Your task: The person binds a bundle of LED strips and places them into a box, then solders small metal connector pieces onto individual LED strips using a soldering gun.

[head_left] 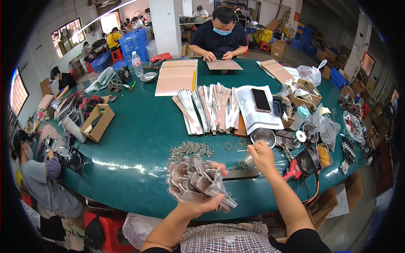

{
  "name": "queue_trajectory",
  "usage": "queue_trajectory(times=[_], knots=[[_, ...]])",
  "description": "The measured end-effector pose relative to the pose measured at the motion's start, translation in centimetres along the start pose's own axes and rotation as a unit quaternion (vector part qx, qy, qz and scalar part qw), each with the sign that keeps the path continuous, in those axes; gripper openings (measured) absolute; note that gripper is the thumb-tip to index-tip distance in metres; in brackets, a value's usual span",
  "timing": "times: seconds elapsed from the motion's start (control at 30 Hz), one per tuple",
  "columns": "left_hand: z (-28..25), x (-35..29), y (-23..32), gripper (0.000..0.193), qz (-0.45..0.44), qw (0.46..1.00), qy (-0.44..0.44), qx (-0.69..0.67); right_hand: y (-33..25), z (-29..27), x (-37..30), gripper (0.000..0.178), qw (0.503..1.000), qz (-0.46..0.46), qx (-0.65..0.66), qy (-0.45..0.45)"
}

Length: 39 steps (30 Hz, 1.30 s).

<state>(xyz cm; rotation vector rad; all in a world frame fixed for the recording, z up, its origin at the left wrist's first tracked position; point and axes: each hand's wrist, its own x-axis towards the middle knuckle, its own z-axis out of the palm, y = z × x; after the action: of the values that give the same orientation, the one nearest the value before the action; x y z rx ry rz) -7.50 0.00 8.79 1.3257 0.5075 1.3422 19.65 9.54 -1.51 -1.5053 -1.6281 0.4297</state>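
Gripping a bunch of metal plates [190,179] in the left hand [196,207], above the near edge of the table [139,122]. Clasping a small metal piece [249,161] in the right hand [263,154], with fingers closed around it; cannot tell its kind. Can see metal bits [190,149] just beyond the plates, strips [206,109] farther toward the far edge, a phone [261,100] on paper [265,120] to their right, and a red tool [294,170] near the near edge.

Left hand [199,206] partly hidden by flat pieces [192,179], silvery item [249,160] at right fingers [257,148] blurred
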Motion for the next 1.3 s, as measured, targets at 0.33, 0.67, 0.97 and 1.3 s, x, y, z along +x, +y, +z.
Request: queue_trajectory(times=[0.33,0.67,0.97,1.3], knots=[[-1.5,-0.5,-0.1,0.061,-0.009,0.998,0.050,-0.049,3.6,7.1,5.9,0.017,0.928,-0.218,-0.297,0.048],[0.5,2.8,-0.2,0.065,-0.003,0.975,0.185,-0.125,-9.7,-1.3,-6.5,0.115,0.878,-0.115,0.260,-0.385],[8.2,4.5,-3.0,0.087,-0.134,0.978,-0.066,-0.143,-8.7,-6.0,-14.6,0.088,0.966,0.047,0.198,-0.159],[19.3,3.9,-7.0,0.096,-0.185,0.961,-0.168,-0.118,-3.7,-12.2,-23.3,0.084,0.967,0.119,0.227,0.014]])
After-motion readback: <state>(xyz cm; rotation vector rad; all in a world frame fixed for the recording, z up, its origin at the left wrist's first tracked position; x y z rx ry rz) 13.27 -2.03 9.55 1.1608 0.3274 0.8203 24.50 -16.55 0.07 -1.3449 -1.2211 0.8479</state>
